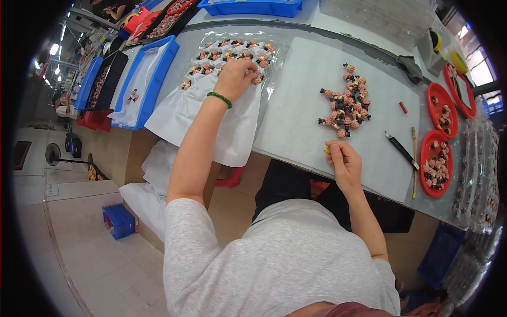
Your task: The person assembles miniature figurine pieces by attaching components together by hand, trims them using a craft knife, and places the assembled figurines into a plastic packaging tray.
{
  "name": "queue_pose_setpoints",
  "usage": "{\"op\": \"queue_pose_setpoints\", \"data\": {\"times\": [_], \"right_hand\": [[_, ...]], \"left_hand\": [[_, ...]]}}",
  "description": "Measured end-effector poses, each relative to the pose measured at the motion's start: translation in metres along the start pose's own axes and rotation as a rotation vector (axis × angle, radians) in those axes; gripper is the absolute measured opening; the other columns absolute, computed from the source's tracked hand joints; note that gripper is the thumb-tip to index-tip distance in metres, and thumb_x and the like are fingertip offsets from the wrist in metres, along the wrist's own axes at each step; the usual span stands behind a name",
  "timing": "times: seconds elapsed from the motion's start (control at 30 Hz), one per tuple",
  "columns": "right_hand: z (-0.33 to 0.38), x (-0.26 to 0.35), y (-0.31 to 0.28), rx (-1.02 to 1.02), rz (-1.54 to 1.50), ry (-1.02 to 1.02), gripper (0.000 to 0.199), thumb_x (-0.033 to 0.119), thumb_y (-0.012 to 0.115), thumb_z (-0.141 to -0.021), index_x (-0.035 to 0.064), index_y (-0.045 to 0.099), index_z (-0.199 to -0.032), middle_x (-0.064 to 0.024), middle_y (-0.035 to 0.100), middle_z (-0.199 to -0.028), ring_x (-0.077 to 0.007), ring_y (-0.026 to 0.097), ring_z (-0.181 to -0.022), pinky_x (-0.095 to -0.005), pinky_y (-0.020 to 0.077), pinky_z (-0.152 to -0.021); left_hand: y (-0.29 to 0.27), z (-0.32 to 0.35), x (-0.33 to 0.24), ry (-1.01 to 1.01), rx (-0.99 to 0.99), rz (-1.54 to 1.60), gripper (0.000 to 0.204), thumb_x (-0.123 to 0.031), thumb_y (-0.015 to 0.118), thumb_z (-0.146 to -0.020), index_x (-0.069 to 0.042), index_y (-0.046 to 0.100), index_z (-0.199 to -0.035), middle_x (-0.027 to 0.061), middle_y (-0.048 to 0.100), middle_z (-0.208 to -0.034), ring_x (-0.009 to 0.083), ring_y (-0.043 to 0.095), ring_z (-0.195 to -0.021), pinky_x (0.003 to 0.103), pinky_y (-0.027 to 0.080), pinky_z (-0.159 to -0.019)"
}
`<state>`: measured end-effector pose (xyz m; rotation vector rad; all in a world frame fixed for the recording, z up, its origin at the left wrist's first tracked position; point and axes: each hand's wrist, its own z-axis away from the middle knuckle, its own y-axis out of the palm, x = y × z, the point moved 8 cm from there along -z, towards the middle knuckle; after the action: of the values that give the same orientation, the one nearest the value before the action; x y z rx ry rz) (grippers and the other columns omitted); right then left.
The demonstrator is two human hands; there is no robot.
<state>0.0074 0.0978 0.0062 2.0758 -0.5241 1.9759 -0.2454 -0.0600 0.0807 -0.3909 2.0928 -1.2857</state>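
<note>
The left hand [235, 78] pinches a figurine [257, 80] on the tray [211, 90]; a careless nudge could topple its neighbours, while the right hand [343, 162] curls loosely.

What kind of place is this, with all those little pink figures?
Probably a small-goods assembly workshop: a pile of small pink figurines on the worktable, red trays holding more, and blue bins lined along neighbouring workstations.

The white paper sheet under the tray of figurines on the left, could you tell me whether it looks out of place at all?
Yes, the white paper sheet hangs well over the table's front edge instead of lying flat on it. The left hand rests on the clear tray of small pink figurines above it. Nothing looks spilled or broken.
</note>
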Motion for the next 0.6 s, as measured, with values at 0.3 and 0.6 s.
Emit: {"op": "queue_pose_setpoints", "data": {"times": [0.3,0.6], "right_hand": [[0.002,-0.001,-0.004,-0.019,0.01,-0.013,0.023,0.021,0.05,-0.091,-0.0001,0.06,-0.095,-0.0017,0.056,-0.077,-0.0061,0.05,-0.066,-0.0183,0.0407,-0.058],[-0.002,0.028,-0.014,-0.03,0.063,-0.116,0.015,0.006,0.061,-0.08,-0.0001,0.059,-0.093,-0.0051,0.059,-0.08,-0.0091,0.055,-0.07,-0.0208,0.044,-0.062]], "left_hand": [[-0.009,-0.001,0.005,-0.138,-0.06,0.184,0.019,-0.012,0.065,-0.077,-0.006,0.063,-0.094,0.0047,0.063,-0.084,0.0121,0.054,-0.067,0.025,0.045,-0.063],[-0.028,0.018,-0.058,-0.11,-0.209,0.812,0.021,-0.004,0.056,-0.083,0.001,0.059,-0.103,0.0051,0.058,-0.092,0.0124,0.058,-0.083,0.023,0.045,-0.07]]}}
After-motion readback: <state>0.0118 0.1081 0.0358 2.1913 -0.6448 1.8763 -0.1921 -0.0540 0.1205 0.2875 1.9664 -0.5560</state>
